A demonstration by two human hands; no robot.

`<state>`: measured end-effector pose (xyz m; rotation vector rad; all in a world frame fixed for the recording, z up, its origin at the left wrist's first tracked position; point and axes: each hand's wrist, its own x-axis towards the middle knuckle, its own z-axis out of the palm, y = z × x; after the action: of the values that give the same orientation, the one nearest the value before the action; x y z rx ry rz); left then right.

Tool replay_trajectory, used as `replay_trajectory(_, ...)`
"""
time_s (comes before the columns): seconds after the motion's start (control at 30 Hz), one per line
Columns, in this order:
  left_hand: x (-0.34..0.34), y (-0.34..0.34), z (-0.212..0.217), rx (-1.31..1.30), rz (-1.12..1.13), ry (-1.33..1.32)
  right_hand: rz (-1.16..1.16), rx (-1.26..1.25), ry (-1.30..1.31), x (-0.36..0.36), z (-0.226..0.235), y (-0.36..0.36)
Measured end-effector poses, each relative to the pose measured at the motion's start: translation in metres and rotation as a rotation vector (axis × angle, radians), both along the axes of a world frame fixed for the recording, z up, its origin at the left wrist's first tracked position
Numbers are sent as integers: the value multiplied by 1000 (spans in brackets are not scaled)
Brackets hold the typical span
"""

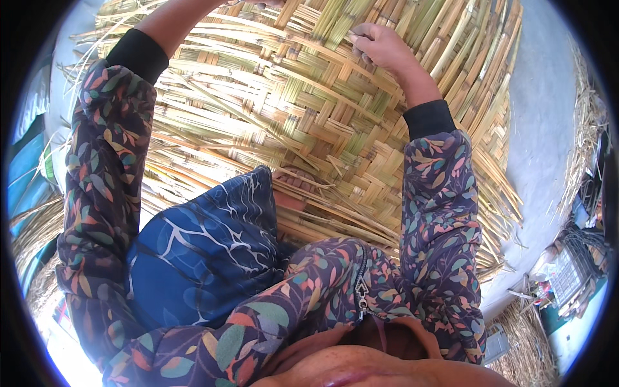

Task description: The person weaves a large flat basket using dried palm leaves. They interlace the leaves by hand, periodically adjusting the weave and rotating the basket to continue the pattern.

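A large mat of split bamboo strips (316, 135) spreads in front of me, tightly woven in the middle, with long loose strip ends fanning out at its sides. Toward the far part of the weave, my right hand (380, 46) has its fingers curled and pinched on a bamboo strip (342, 29). My left hand (258, 2) reaches to the upper edge of the picture over the far strips. Only a little of it shows, and what its fingers do is cut off. My bare foot (296, 184) rests on the mat's near edge, partly under strips.
Blue patterned cloth (206, 251) covers my bent knee at the near left. Grey smooth ground (541, 116) runs along the right. Dry straw (525, 335) lies at the lower right, near a dark wire crate (577, 264). Blue sheeting (29, 187) shows at the left rim.
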<state>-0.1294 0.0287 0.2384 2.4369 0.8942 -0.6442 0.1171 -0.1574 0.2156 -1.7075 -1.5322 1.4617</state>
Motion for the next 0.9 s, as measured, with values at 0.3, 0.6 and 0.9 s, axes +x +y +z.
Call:
replay_trajectory(0.3, 7, -31, 47, -28, 29, 7, 215, 182, -298, -4, -20, -3)
replay_trajectory(0.6, -27, -15, -14, -208, 160, 64, 379, 197, -517, -23, -16, 11)
replay_trajectory(0.9, -17, -49, -13, 45, 260, -25, 165, -148, -143, 1, -46, 20)
